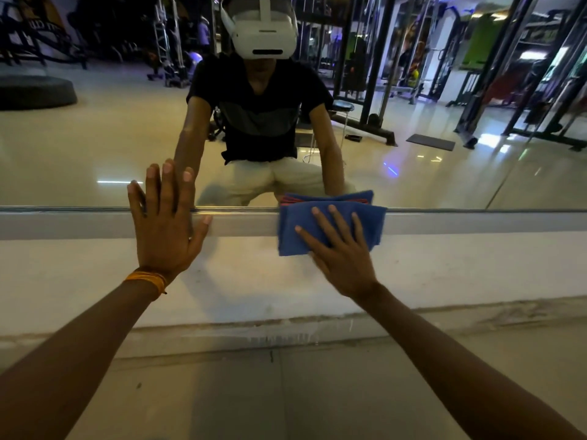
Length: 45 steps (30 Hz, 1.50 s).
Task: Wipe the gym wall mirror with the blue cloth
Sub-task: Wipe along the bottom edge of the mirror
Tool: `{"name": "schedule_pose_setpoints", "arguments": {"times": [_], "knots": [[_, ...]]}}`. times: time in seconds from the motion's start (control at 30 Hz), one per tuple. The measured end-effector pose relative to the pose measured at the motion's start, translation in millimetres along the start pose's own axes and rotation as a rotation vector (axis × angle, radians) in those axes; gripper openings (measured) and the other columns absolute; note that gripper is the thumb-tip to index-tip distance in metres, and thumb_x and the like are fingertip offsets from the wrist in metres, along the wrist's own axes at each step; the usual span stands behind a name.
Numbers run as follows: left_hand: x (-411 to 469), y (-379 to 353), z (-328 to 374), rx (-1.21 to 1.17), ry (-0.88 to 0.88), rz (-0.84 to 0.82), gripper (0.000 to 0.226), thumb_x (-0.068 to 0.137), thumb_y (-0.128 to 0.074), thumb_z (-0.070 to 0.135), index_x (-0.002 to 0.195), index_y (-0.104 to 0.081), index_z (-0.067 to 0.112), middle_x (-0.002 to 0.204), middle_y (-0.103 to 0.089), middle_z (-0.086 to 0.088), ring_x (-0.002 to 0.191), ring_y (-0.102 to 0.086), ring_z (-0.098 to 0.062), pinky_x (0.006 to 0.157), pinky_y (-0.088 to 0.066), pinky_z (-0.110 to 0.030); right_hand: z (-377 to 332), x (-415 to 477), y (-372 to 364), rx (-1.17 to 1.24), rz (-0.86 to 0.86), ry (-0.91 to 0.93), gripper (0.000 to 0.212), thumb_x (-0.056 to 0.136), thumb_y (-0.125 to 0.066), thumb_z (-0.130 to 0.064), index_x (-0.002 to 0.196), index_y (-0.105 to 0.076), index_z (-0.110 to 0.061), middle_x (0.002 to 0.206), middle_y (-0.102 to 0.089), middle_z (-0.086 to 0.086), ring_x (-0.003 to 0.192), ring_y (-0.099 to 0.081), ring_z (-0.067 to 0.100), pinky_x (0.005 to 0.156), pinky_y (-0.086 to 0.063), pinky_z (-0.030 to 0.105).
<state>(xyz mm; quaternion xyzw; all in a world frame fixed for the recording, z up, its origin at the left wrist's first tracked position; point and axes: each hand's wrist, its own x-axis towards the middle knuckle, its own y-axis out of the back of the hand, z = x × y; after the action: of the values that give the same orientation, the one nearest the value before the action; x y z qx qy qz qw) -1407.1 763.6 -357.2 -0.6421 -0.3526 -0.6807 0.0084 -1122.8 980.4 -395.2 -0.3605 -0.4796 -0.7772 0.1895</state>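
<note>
Fingers [337, 222] of the right hand [344, 252] lie straight, spread, pressing the folded blue fabric cloth [295, 214] at the bottom edge of the large wall mirror [413, 138] — likely soft, light, slip-prone: hold by flat palm pressure. Left hand [165, 230] flat, empty.

At 6 o'clock a grey tiled floor [286, 392] meets a low white wall base [444, 265] running across the middle. Above it a glossy cream floor [95, 138] catches streaks of light, with a wide black disc [35, 92] at 10 o'clock, a round stool [343, 106] at 1 o'clock, and black machine frames [378, 74] and a dark mat [430, 142] toward 2 o'clock.
</note>
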Motion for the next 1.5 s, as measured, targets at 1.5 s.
{"name": "schedule_pose_setpoints", "arguments": {"times": [1.5], "knots": [[-1.4,29.3,-36.5,-0.026,-0.090,-0.050,0.068,0.105,-0.037,0.040,0.163,-0.019,0.008,0.171,-0.009,-0.015,0.158,-0.008,-0.038,0.125,-0.006,-0.062,-97.8,26.6,-28.5,0.156,0.090,-0.388,0.062,0.105,-0.045,-0.044,0.161,-0.024,-0.029,0.170,-0.018,0.013,0.157,-0.007,0.042,0.123,-0.013,0.067]]}}
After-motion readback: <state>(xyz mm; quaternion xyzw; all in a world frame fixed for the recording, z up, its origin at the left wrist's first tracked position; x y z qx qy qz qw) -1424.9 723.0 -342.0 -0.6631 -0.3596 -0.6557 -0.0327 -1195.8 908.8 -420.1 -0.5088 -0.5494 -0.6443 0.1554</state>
